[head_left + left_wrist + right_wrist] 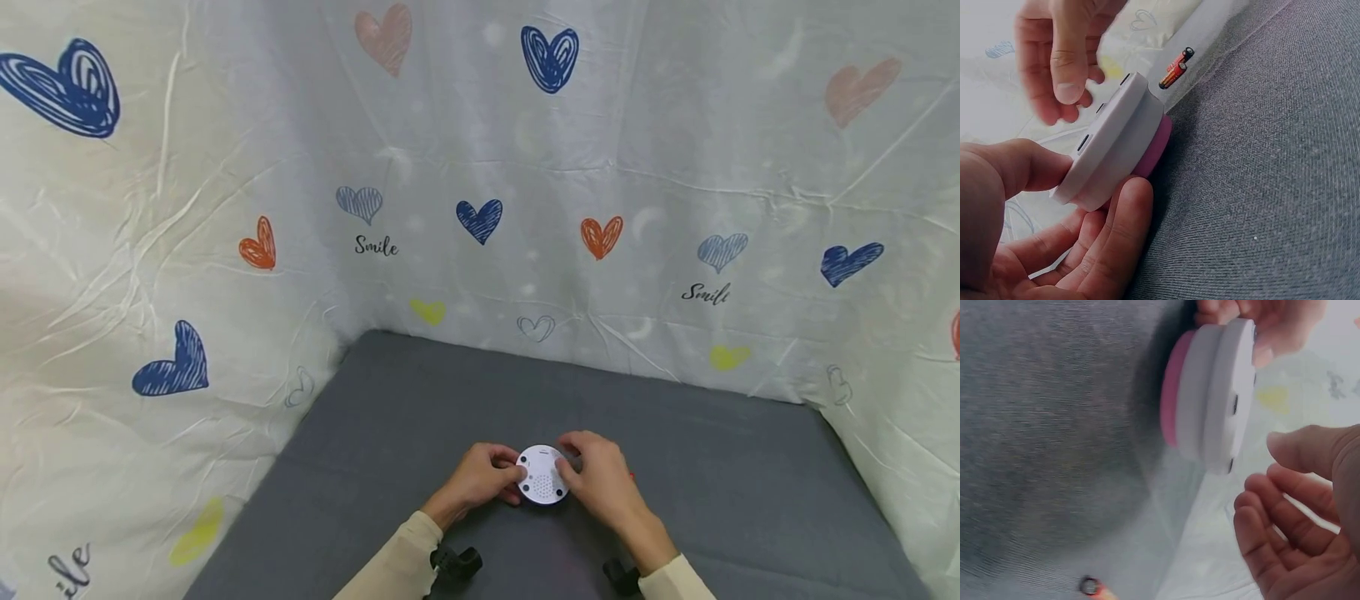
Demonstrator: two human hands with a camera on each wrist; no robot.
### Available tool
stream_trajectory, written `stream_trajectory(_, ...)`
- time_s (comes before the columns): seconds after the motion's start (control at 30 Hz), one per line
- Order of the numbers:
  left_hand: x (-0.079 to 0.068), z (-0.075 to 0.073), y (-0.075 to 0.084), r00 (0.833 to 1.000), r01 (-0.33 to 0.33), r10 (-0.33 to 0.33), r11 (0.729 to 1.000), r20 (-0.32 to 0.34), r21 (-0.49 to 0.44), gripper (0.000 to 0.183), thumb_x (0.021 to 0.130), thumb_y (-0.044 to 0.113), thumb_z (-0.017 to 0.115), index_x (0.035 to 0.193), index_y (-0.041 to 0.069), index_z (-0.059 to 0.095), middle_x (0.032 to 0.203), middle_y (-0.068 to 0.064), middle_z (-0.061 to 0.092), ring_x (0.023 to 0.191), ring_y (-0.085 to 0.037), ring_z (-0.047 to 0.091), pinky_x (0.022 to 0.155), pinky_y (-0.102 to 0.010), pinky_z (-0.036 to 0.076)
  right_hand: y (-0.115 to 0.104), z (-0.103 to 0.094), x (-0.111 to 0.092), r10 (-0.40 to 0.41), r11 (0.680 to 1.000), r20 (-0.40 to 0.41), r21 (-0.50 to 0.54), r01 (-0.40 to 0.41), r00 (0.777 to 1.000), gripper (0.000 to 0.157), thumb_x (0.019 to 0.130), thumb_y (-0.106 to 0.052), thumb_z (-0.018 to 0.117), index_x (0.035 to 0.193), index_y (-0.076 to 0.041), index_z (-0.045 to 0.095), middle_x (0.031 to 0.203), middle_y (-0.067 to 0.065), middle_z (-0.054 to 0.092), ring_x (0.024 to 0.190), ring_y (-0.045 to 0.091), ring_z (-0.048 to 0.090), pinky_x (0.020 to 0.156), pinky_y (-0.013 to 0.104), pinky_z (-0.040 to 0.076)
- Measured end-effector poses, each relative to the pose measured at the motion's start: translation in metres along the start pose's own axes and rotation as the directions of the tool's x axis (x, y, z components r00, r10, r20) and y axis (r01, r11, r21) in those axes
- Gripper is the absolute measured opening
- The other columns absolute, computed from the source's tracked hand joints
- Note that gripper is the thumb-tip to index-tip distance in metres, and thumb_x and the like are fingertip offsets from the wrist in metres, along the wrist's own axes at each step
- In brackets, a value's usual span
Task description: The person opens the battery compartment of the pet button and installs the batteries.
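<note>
A round white device (544, 485) with a pink underside is held over the grey surface, its face with small holes and dark feet turned up. My left hand (483, 477) pinches its edge, thumb (1035, 165) on the upper face and fingers curled beneath. My right hand (602, 482) is at the device's right side. In the right wrist view its fingers (1260, 550) are loosely bent, apart from the device and holding nothing. Two red-and-black batteries (1175, 69) lie on the surface beyond the device; in the head view they are mostly hidden by the right hand.
A grey cloth-covered table (420, 392) lies beneath the hands. A white curtain (420, 125) printed with hearts hangs at the back and both sides. Black straps with cameras (459, 564) sit at both wrists.
</note>
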State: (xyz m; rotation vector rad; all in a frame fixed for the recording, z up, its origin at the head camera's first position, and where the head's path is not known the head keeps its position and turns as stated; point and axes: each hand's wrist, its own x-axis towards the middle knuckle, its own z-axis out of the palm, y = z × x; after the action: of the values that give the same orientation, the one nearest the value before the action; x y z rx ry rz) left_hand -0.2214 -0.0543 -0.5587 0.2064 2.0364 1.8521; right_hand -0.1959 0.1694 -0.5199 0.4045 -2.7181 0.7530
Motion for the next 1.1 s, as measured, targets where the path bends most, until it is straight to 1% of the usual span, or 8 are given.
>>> stream_trajectory(0.1, 0.000, 0.000, 0.002, 1.000, -0.005, 0.005, 1.000, 0.002, 0.009, 0.029, 0.096, 0.004, 0.076, 0.121, -0.010, 0.072, 0.097, -0.013, 0.076, 0.073, -0.018, 0.076, 0.067, -0.035, 0.070, -0.005, -0.002, 0.004, -0.108, 0.994, 0.028, -0.022, 0.108, 0.994, 0.025, 0.085, -0.006, 0.089, 0.108, -0.006, 0.079, 0.102, 0.007, 0.078, 0.094, 0.024, 0.073, 0.082, 0.046, 0.063)
stream_trajectory(0.17, 0.000, 0.000, 0.003, 1.000, -0.012, 0.012, 1.000, 0.007, 0.011, 0.028, 0.096, 0.004, 0.075, 0.120, -0.009, 0.072, 0.097, -0.013, 0.077, 0.073, -0.018, 0.076, 0.068, -0.035, 0.070, -0.007, -0.002, 0.006, -0.150, 0.988, 0.062, -0.025, 0.152, 0.987, 0.028, 0.085, -0.006, 0.091, 0.110, -0.005, 0.079, 0.103, 0.008, 0.078, 0.096, 0.024, 0.072, 0.082, 0.045, 0.063)
stream_trajectory(0.23, 0.000, 0.001, 0.004, 1.000, -0.016, 0.016, 1.000, 0.011, 0.009, 0.026, 0.096, 0.003, 0.075, 0.119, -0.009, 0.072, 0.096, -0.012, 0.077, 0.073, -0.018, 0.076, 0.068, -0.035, 0.070, -0.009, 0.000, 0.008, -0.173, 0.984, 0.094, -0.028, 0.177, 0.980, 0.030, 0.085, -0.006, 0.092, 0.112, -0.005, 0.078, 0.105, 0.008, 0.078, 0.098, 0.024, 0.072, 0.082, 0.044, 0.063)
stream_trajectory(0.37, 0.000, 0.001, 0.004, 1.000, -0.022, 0.022, 1.000, 0.015, 0.006, 0.026, 0.097, 0.002, 0.074, 0.119, -0.010, 0.071, 0.095, -0.012, 0.078, 0.074, -0.018, 0.076, 0.068, -0.035, 0.070, -0.009, 0.003, 0.010, -0.190, 0.979, 0.128, -0.048, 0.197, 0.973, 0.034, 0.085, -0.008, 0.093, 0.115, -0.005, 0.077, 0.108, 0.007, 0.079, 0.102, 0.025, 0.071, 0.085, 0.044, 0.064)
stream_trajectory(0.5, 0.001, 0.002, 0.004, 1.000, -0.025, 0.025, 1.000, 0.016, 0.008, 0.026, 0.097, 0.001, 0.073, 0.120, -0.011, 0.071, 0.095, -0.012, 0.079, 0.074, -0.019, 0.077, 0.068, -0.036, 0.070, -0.010, 0.005, 0.013, -0.198, 0.975, 0.151, -0.070, 0.210, 0.969, 0.034, 0.086, -0.010, 0.092, 0.116, -0.005, 0.077, 0.110, 0.007, 0.079, 0.103, 0.024, 0.070, 0.086, 0.044, 0.064)
stream_trajectory(0.7, 0.000, 0.001, 0.003, 1.000, -0.020, 0.019, 1.000, 0.011, 0.018, 0.025, 0.098, 0.001, 0.074, 0.120, -0.011, 0.071, 0.095, -0.012, 0.079, 0.073, -0.018, 0.076, 0.067, -0.035, 0.070, -0.013, 0.003, 0.017, -0.204, 0.973, 0.205, -0.066, 0.221, 0.957, 0.033, 0.088, -0.008, 0.090, 0.118, -0.004, 0.075, 0.114, 0.009, 0.078, 0.107, 0.026, 0.070, 0.088, 0.047, 0.063)
stream_trajectory(0.87, 0.000, 0.002, 0.003, 1.000, -0.013, 0.013, 1.000, 0.007, 0.024, 0.025, 0.097, 0.001, 0.073, 0.119, -0.012, 0.072, 0.094, -0.011, 0.079, 0.072, -0.017, 0.076, 0.066, -0.034, 0.070, -0.014, 0.004, 0.018, -0.215, 0.970, 0.241, -0.062, 0.236, 0.946, 0.032, 0.089, -0.005, 0.088, 0.118, -0.004, 0.074, 0.113, 0.009, 0.076, 0.106, 0.027, 0.068, 0.088, 0.048, 0.063)
stream_trajectory(1.1, -0.001, 0.001, 0.003, 1.000, -0.019, 0.018, 0.999, 0.011, 0.031, 0.024, 0.097, 0.000, 0.073, 0.118, -0.012, 0.073, 0.091, -0.012, 0.079, 0.070, -0.018, 0.077, 0.065, -0.033, 0.069, -0.013, 0.005, 0.019, -0.198, 0.975, 0.273, -0.047, 0.218, 0.941, 0.029, 0.090, -0.004, 0.085, 0.117, -0.005, 0.073, 0.112, 0.007, 0.073, 0.106, 0.025, 0.065, 0.088, 0.048, 0.061)
